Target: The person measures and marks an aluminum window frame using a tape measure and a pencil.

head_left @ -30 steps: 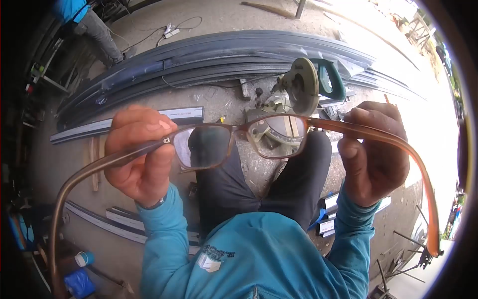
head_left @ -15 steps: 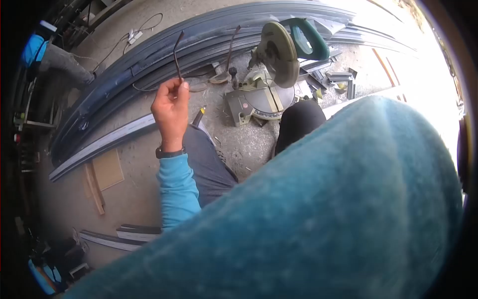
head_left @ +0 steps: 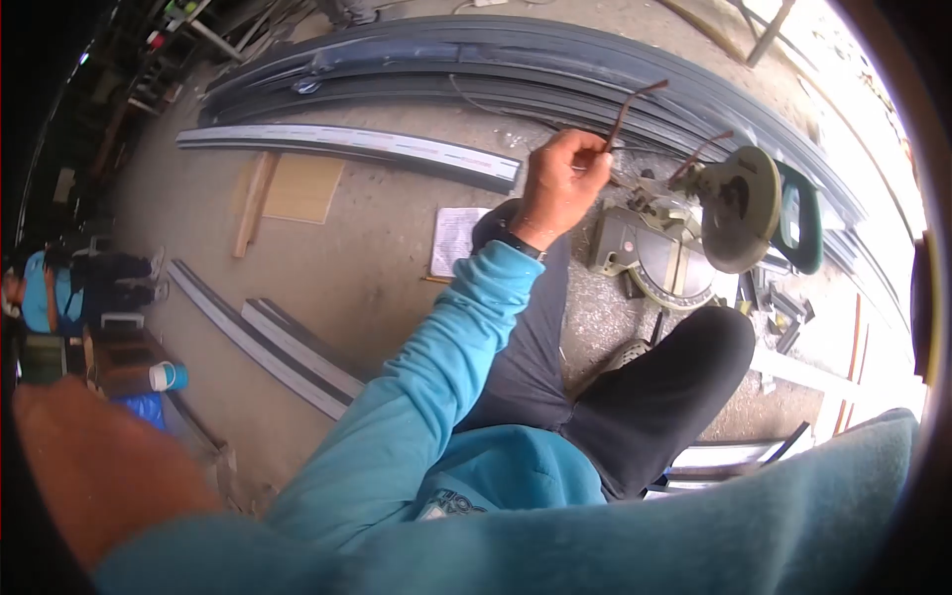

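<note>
My left hand (head_left: pixel 563 188), with a dark watch (head_left: pixel 521 244) at the wrist, pinches a pair of eyeglasses (head_left: pixel 625 111). One thin brown temple rises from the fingers and the other stands farther right; the lenses are hard to make out. Beyond the glasses stands a miter saw (head_left: pixel 739 210) with a green handle and a round blade guard. My right arm lies across the bottom of the view, very near the camera. At the lower left, my right hand (head_left: pixel 109 461) is large and blurred, its fingers not distinguishable.
Long dark profiles (head_left: pixel 416 59) lie behind the saw. A white-faced profile (head_left: pixel 347 144), wooden pieces (head_left: pixel 302 188) and a paper sheet (head_left: pixel 456 238) lie on the floor. Short offcuts (head_left: pixel 788 312) are by the saw. A person (head_left: pixel 79 288) stands at the left near a jug (head_left: pixel 169 376).
The view has swung, putting the saw and my left hand farther right. My right hand has come into view at the lower left. The eyeglasses stay in my left hand.
</note>
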The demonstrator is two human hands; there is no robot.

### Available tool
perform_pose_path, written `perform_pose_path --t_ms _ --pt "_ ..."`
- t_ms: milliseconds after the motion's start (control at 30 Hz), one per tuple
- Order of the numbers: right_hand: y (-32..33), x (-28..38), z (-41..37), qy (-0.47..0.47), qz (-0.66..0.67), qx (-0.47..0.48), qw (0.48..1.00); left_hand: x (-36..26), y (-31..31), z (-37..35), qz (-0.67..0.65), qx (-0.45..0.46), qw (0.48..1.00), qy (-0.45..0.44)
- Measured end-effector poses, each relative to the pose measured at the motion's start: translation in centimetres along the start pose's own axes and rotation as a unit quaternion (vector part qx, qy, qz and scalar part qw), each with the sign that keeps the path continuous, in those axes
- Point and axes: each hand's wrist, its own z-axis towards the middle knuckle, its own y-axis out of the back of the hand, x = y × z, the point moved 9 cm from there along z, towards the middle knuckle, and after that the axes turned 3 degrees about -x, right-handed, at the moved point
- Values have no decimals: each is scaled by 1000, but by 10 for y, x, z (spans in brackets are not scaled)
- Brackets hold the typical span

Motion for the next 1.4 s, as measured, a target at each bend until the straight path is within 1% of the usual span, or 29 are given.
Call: perform_pose_path --t_ms 67,133,167,200,233,267,300,333,433,467,533,600,667,733,767,800,867,900,933,1000,1033,1167,1267,1400 --pt "1 -3 -1 -14 -11 4 1000 0 0 0 -27 1 1000 -2" --pt "4 -6 -1 -38 -7 7 999 -27 8 4 8 -6 999 -31" --pt "5 -11 1 -52 -6 12 999 -28 10 1 -20 -9 1000 -7" --pt "4 -13 2 -57 -9 15 998 -27 9 4 -57 -10 998 5" --pt "4 -15 -1 -59 -13 17 998 -23 8 1 -65 -4 998 7" --pt "2 -15 -3 -58 -14 19 998 -27 13 1 7 -14 998 -59" --pt "1 -12 -5 -55 -16 21 998 -27 16 4 -14 -15 998 -56" --pt "1 -12 -5 -53 -18 21 998 -26 13 4 -47 -9 998 -43" --pt "2 -14 2 -43 -19 16 999 -3 8 1 -1 -18 1000 16" --pt "0 -12 4 -29 -16 13 999 5 4 1 -52 -9 998 37" --pt "-7 -11 11 -6 5 15 1000 4 2 1 -62 -4 998 12" --pt "-11 -9 13 14 23 11 1000 34 -8 -8 -83 20 983 164" --pt "-14 -6 15 26 35 13 999 39 -13 -9 -136 25 973 186" --pt "-13 -8 21 28 54 6 998 21 -13 -3 -125 20 986 109" --pt "-14 -7 26 25 63 1 998 18 -12 -5 -101 13 988 118" --pt "-14 -8 24 20 61 -3 998 18 -15 -15 -114 16 983 143" --pt "-15 5 25 31 60 0 998 22 -10 -9 -130 1 982 136" --pt "-19 9 25 30 74 2 997 20 -8 -12 -109 2 980 165" --pt "-23 13 27 29 88 2 996 19 -6 -14 -82 4 992 101" --pt "-35 28 34 26 122 13 992 22 -6 -2 -76 53 994 -57" --pt "-43 35 36 21 145 15 989 3 -10 -5 -139 46 988 -38" --pt "-78 78 50 -2 256 28 966 1 -15 -10 -115 47 992 -30" --pt "-109 123 56 -22 337 65 939 -1 -8 -8 -104 45 993 -34" --pt "-135 154 49 -91 407 118 901 -1 -2 -8 -119 52 991 -26"
